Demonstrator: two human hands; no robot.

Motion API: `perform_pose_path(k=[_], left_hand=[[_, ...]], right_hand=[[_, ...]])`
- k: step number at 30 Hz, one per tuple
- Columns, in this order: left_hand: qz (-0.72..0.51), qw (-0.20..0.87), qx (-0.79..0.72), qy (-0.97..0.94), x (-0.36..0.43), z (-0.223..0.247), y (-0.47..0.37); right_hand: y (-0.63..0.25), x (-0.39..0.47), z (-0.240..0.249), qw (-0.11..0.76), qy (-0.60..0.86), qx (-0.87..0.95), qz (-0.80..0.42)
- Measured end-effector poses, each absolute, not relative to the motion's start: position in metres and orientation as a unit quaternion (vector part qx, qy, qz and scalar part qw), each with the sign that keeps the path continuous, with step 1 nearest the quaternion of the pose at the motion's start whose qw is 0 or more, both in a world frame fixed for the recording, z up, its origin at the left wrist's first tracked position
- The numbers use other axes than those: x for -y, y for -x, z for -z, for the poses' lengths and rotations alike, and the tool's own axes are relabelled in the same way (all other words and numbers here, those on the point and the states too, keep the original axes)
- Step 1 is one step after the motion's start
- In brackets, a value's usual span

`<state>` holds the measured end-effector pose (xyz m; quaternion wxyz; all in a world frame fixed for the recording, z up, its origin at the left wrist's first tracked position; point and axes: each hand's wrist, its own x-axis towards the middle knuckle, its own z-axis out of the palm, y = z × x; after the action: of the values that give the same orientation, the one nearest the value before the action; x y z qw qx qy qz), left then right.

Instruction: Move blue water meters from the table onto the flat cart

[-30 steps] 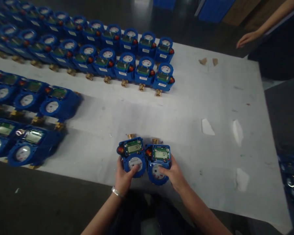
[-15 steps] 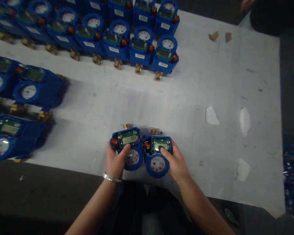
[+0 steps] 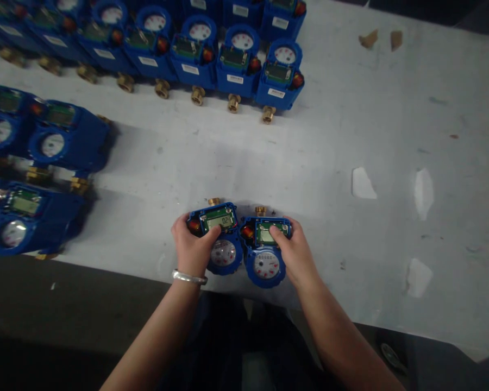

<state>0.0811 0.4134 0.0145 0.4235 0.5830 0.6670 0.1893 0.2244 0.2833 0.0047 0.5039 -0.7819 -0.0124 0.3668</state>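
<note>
Two blue water meters sit side by side at the table's near edge, each with an uncovered green circuit board, a small display and a round dial. My left hand [image 3: 193, 244] is closed around the left water meter [image 3: 224, 254], its thumb on the lower edge of the display. Around the right water meter [image 3: 265, 266] my right hand [image 3: 295, 250] is closed, the thumb resting over its display. The two meters touch or nearly touch each other. Brass fittings stick out at their far sides. My fingers under the housings are hidden.
Rows of blue meters [image 3: 235, 79] stand along the far side of the white table [image 3: 309, 163]. More meters [image 3: 65, 136] lie at the left. White scraps [image 3: 362, 183] and brown scraps [image 3: 369, 39] lie on the right part.
The view has shifted slightly, so the far meters sit higher in the picture. Both hands keep their hold on the two meters, thumbs still on the displays.
</note>
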Motion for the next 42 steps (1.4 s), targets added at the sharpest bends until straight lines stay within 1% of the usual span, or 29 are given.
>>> perform_pose_path(k=[2,4,10,17,26,31,33,35,38,40,42], left_hand=[[-0.17,0.39,-0.663,-0.616,-0.419,-0.021,-0.085],[-0.156,0.384,-0.662,-0.625,-0.423,-0.024,-0.089],[-0.147,0.359,-0.67,-0.633,-0.428,-0.019,-0.095],[-0.187,0.397,-0.668,-0.601,-0.43,-0.009,-0.091],[-0.198,0.444,-0.648,-0.587,-0.431,-0.003,-0.086],[-0.211,0.458,-0.646,-0.574,-0.425,-0.01,-0.082],[-0.23,0.502,-0.652,-0.52,-0.416,-0.014,-0.078],[-0.232,0.604,-0.623,-0.439,-0.403,-0.014,-0.071],[-0.175,0.734,-0.575,-0.316,-0.386,-0.009,-0.061],[-0.137,0.765,-0.57,-0.265,-0.379,-0.005,-0.058],[-0.132,0.782,-0.558,-0.244,-0.377,-0.003,-0.058]], right_hand=[[-0.226,-0.285,-0.004,0.495,0.789,0.012,-0.364],[-0.227,-0.286,-0.003,0.494,0.791,0.014,-0.362],[-0.229,-0.284,-0.005,0.525,0.754,0.009,-0.395],[-0.23,-0.284,-0.012,0.552,0.708,-0.042,-0.439],[-0.229,-0.283,-0.012,0.568,0.693,-0.052,-0.44],[-0.226,-0.277,-0.015,0.58,0.673,-0.044,-0.457],[-0.223,-0.269,-0.014,0.581,0.651,-0.031,-0.488],[-0.22,-0.26,-0.01,0.576,0.626,-0.003,-0.526],[-0.216,-0.249,-0.003,0.56,0.598,0.024,-0.572],[-0.213,-0.246,-0.001,0.56,0.585,0.008,-0.587],[-0.21,-0.246,-0.001,0.572,0.573,-0.026,-0.587]])
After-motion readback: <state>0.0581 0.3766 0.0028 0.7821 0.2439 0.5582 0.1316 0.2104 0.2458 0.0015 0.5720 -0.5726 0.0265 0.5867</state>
